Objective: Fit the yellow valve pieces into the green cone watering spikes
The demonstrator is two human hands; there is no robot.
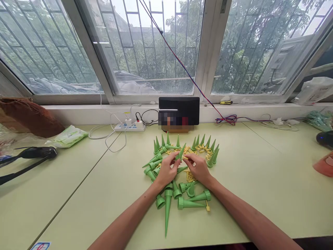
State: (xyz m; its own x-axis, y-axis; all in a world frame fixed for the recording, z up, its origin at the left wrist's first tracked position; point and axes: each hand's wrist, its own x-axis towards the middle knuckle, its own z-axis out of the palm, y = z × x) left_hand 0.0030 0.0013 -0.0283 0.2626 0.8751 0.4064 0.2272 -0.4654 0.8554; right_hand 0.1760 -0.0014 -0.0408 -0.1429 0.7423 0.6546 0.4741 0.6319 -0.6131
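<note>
My left hand [167,169] is closed around a green plastic spike [182,151], its tip pointing up and to the right. Close beside it, my right hand [199,168] pinches a small yellow plastic piece [185,158] near the spike's side; I cannot tell whether the two touch. Several loose green spikes with wide ribbed collars, such as one pointing toward me [168,208], lie around and below my hands. Small yellow pieces [190,175] are heaped between and beyond my wrists. More green spikes [208,141] stand upright in a curve behind.
A dark-screened tablet [179,110] stands against the window ledge. To its left are a white power strip [130,127] and loose cables. A tissue pack [68,136] and black straps [28,156] lie at left. Bundled wire [227,119] and an orange object [324,165] are at right.
</note>
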